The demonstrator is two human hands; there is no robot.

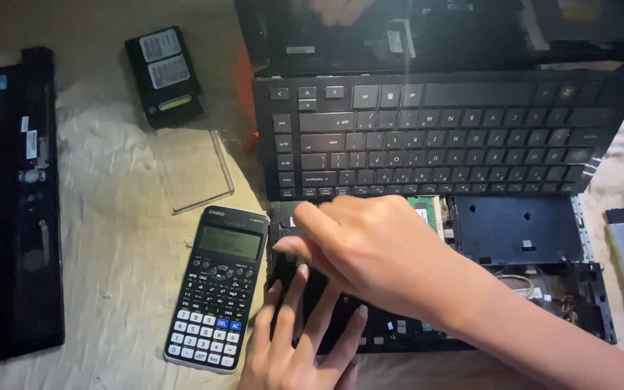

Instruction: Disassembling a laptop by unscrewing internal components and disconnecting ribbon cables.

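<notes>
While both hands press open laptop base (521, 231), right hand (370, 249) over left hand (297, 339), neither grip holding anything; calculator (216, 287) beside.

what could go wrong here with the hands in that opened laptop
The loose keyboard lies propped over the open laptop base; a nudge from the right hand might slide it or strain whatever still connects it. The left hand presses near exposed parts, which fingers could bend. The calculator sits close beside the left hand and may get knocked.
</notes>
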